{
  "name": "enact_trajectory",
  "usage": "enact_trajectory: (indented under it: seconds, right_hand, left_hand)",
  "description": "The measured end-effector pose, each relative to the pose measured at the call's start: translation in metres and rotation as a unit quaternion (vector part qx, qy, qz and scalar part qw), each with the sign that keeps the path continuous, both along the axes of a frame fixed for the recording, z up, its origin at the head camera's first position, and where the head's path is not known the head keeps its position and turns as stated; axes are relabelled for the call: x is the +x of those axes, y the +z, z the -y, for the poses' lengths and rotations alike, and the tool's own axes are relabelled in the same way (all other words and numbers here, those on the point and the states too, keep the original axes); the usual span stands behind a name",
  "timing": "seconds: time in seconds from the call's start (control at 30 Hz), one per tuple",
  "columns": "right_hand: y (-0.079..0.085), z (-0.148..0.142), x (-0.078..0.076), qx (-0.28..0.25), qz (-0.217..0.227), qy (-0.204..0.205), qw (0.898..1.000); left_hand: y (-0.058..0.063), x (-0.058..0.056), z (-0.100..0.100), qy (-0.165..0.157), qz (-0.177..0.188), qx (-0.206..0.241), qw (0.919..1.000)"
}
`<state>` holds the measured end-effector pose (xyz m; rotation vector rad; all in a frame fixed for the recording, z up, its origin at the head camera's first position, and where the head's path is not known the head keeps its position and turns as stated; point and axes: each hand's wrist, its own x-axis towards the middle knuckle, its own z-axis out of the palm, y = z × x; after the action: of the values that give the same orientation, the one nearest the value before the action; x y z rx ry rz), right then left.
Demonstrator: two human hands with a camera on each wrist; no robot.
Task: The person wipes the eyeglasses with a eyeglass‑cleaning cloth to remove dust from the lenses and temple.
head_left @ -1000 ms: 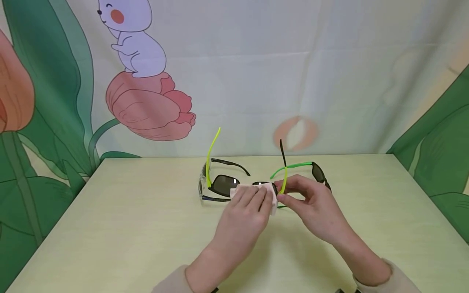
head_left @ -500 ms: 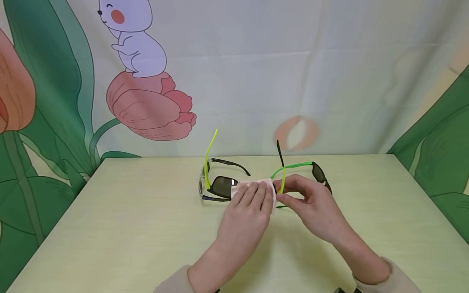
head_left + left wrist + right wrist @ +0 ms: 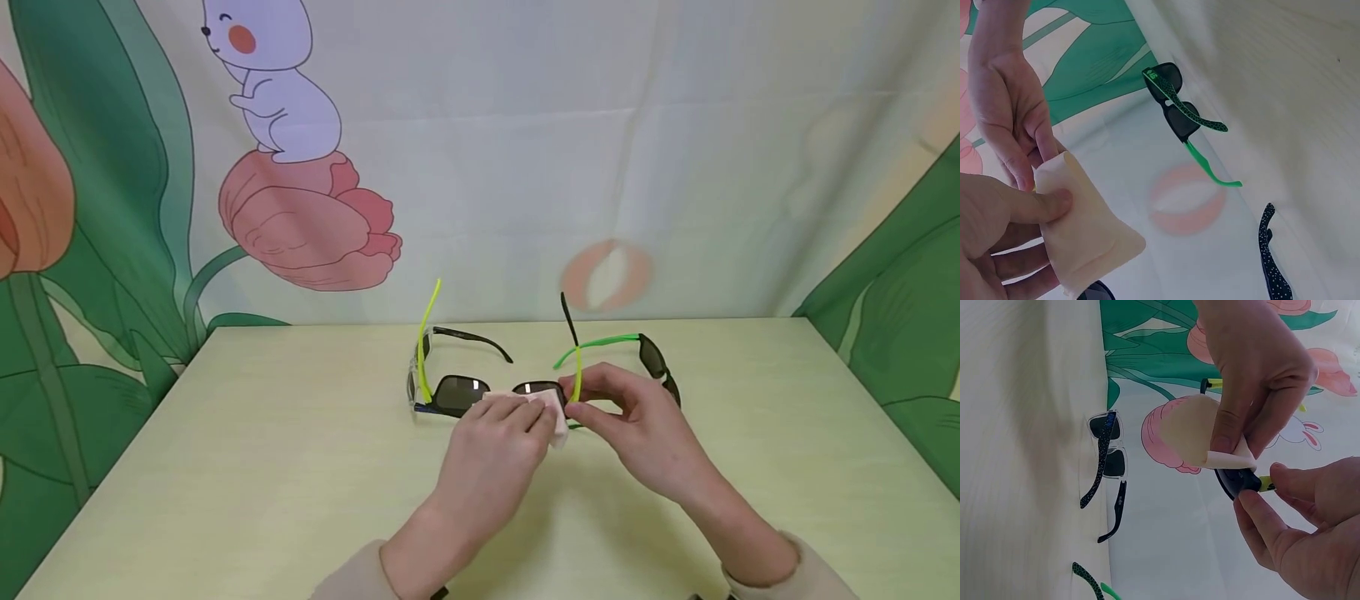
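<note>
Black-fronted sunglasses (image 3: 459,395) with yellow temples are held above the table in the head view, temples pointing up and away. My right hand (image 3: 648,433) pinches them at the right-hand hinge between thumb and fingers. A pale cloth (image 3: 559,425) is folded over the lower part of the right-hand lens, and my left hand (image 3: 495,458) pinches it there. In the left wrist view the left thumb presses on the cloth (image 3: 1091,234), which hides most of the sunglasses. The right wrist view shows the right fingertips at the hinge (image 3: 1249,480), beside the cloth's rolled edge.
Clear-framed sunglasses (image 3: 1116,461) with dark temples stand on the table behind the held pair, to the left. Black sunglasses with green temples (image 3: 1182,119) stand on the right, near the right hand. A printed curtain (image 3: 480,167) hangs along the table's back edge.
My left hand has slid the cloth down over the lens, its fingers now more bent, and the lens's upper part shows. The held sunglasses sit slightly lower. The right hand keeps its grip.
</note>
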<state>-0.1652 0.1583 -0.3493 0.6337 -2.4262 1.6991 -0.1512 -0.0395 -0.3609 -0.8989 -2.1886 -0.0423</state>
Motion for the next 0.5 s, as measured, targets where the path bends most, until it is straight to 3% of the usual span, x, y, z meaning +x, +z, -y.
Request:
enact_trajectory:
  seconds: [0.27,0.5]
  right_hand:
    - [-0.0012,-0.0017,-0.0008,0.005,-0.003,-0.002,1.0]
    - [-0.0013,-0.0035,-0.0009,0.003,-0.002,0.002,1.0]
  left_hand:
    - [-0.0005,-0.0006,-0.0028,-0.006,-0.005,0.004,1.0]
    - [-0.0003,0.0002,-0.0092,0.034,-0.001,-0.069,0.997]
